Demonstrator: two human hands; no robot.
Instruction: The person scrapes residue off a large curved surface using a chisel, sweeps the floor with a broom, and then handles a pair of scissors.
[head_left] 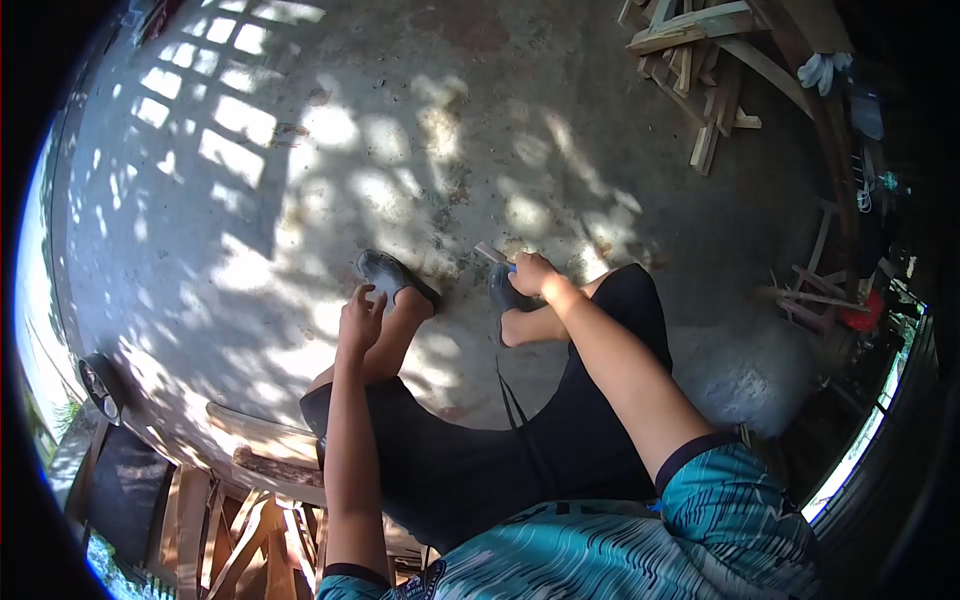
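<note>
Worn: teal shirt (600, 550), black-and-white streaks | dark cuffs (695, 458) edged the shirt's short sleeves | dark emblem (421, 580) sat near the shirt's left sleeve | black shorts (500, 455) with thin dark cords (509, 398) lay below the shirt | dark-grey shoes (385, 268), farthest from it

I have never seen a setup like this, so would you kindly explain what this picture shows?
There is no machine here: these are a person's bare hands, filmed by a single camera worn on the head, looking forward and down. The right hand grips a slim, flat object; exactly what it is, I cannot tell. The left hand is loosely curled and appears empty. Below lies a sunlight-dappled floor, with a pile of wood pieces toward the top right of the picture.
</note>
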